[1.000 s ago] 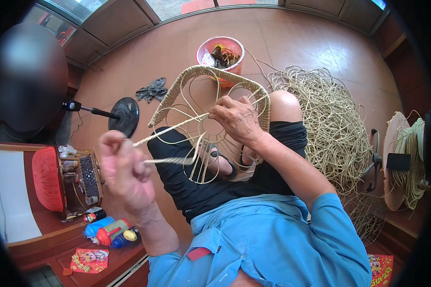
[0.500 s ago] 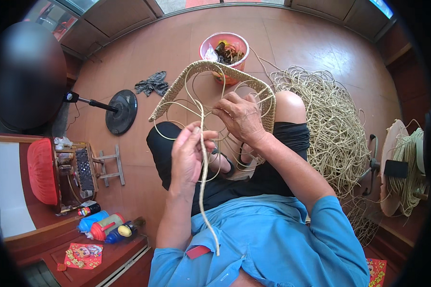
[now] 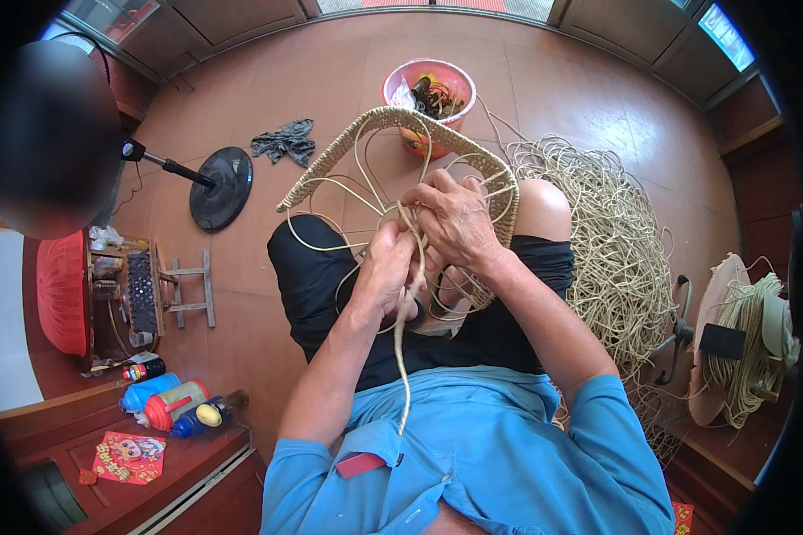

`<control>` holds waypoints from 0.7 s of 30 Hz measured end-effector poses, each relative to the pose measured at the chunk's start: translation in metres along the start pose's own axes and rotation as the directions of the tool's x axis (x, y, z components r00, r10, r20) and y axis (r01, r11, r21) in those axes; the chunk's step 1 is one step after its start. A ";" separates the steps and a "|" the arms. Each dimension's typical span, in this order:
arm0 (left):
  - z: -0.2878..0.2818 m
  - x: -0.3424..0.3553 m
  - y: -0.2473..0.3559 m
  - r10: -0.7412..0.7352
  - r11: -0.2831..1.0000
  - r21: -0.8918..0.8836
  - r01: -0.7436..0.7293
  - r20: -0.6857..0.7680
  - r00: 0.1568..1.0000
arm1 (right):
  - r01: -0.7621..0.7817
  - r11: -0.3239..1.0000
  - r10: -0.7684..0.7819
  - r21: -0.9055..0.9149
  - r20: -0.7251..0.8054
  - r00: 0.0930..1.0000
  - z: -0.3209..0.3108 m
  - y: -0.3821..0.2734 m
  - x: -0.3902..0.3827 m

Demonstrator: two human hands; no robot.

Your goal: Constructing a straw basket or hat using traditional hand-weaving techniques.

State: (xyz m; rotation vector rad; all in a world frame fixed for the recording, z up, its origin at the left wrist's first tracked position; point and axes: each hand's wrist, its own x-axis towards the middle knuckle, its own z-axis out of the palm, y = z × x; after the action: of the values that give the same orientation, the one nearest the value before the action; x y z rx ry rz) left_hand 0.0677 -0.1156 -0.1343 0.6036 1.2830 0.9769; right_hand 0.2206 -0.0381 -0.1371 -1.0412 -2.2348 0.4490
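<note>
A woven frame [image 3: 484,150] with a pale braided rim and thin looped wires rests over my lap. My left hand [image 3: 385,267] is closed on a pale cord [image 3: 400,357] at the frame's middle, and the cord's tail hangs down onto my blue shirt. Just right of it, touching, my right hand [image 3: 452,223] has its fingers bent and pressed at the top of that cord among the wires; some fingertips are hidden.
A bucket [image 3: 453,80] of mixed items stands ahead; a large cord heap [image 3: 620,250] and loaded spool [image 3: 739,348] are right. Left are a round black stand [image 3: 220,187], grey rag [image 3: 284,143], red cushion [image 3: 60,294], wooden stool [image 3: 190,290] and several bottles [image 3: 156,392].
My left hand has moved from the far left inward and up to meet my right hand. The cord swung from slanting leftward to hanging downward. My right hand stays at the frame.
</note>
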 end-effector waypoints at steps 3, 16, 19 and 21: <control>-0.006 -0.007 -0.009 0.001 0.993 -0.121 -0.006 -0.038 0.999 | -0.003 1.000 0.003 0.010 0.016 1.000 -0.002 0.000 -0.001; -0.024 -0.067 0.032 0.220 0.962 -0.185 -0.201 0.090 0.971 | 0.051 0.998 -0.049 0.023 -0.049 0.998 -0.001 0.001 -0.004; -0.040 -0.090 0.068 0.430 0.897 -0.168 -0.408 0.123 0.895 | 0.037 0.999 -0.036 0.017 -0.073 0.997 0.003 0.000 -0.004; -0.048 -0.105 0.096 0.593 0.796 -0.240 -0.555 0.131 0.794 | 0.015 0.999 -0.012 0.029 -0.085 0.996 0.005 -0.002 -0.003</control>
State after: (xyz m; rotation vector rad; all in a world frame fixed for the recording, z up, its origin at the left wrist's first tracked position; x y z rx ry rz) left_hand -0.0030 -0.1656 -0.0115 0.9498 0.8127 1.4848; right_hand 0.2175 -0.0415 -0.1413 -1.0107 -2.1522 0.4232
